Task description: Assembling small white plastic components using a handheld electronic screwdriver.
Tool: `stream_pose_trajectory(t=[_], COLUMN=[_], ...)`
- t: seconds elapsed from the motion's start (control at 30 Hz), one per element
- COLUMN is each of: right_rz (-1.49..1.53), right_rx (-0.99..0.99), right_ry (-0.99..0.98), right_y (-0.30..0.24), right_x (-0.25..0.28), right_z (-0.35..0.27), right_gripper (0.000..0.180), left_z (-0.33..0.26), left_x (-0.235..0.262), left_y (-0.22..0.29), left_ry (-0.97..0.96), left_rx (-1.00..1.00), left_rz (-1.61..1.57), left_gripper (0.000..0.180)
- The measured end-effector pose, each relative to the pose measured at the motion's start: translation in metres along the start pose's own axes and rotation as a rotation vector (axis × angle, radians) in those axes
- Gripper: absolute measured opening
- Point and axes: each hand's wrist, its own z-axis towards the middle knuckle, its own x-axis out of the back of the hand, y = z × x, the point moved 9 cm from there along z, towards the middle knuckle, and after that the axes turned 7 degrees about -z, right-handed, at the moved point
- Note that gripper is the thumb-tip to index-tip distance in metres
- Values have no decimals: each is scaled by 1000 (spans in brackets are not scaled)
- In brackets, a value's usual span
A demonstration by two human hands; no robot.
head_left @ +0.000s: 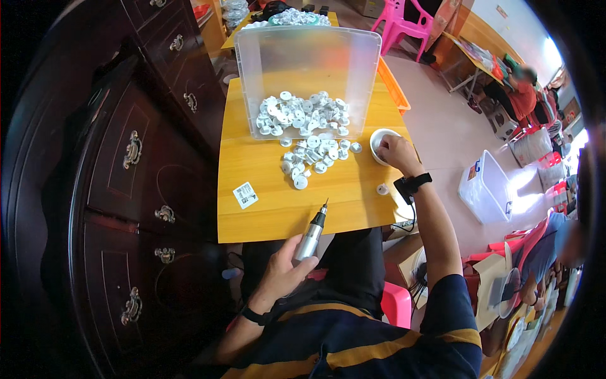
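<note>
Right fingers: the right hand point(396, 153) dips into the white bowl point(373, 149), fingertips bunched close together; from where I stand I can't tell whether they have hold of anything.
Left fingers: the left hand point(283, 268) is wrapped around the silver barrel of a powered screwdriver point(309, 240), thumb on the near end, grip closed.
Bowl to screwdriver: the driver lies nearer the body and to the left of the right hand's fingers, well apart from them; the left hand has it, so the left is the nearer hand.
Driver's long axis: runs away from the lap and leans a little right, the slim bit pointing to the gap between the bowl and the pile of white round parts point(312, 153).
Bit's end: over the near part of the yellow table point(265, 218), apart from any part.
Loose piece: one white round part point(382, 189) sits by itself on the near side of the bowl, beside the right wrist.
Farther out: the clear bin point(303, 60) stands behind the pile, more such parts inside; a white card point(245, 195) lies at left.
</note>
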Motion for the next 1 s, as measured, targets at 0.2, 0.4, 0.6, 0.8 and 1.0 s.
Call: stream_pose_trajectory(t=[0.2,0.4,0.6,0.8,1.0], right_rz=[28,541,931,1426,1707], right_rx=[51,10,12,-65,-138], right_ry=[53,123,-93,-336,-468], right_y=[-1,-21,-75,-119,-146], right_x=[7,31,18,-30,-53], right_z=[0,-17,-68,-98,-111], right_gripper=[21,10,14,8,7], left_z=[1,0,0,-4,-7], left_x=[0,5,5,8,10], left_y=[-1,1,14,18,19], left_ry=[-13,0,-6,1,0], left_rx=[-66,-80,-129,-157,-170], left_rz=[33,27,-28,-53,-46], left_gripper=[60,61,63,63,63])
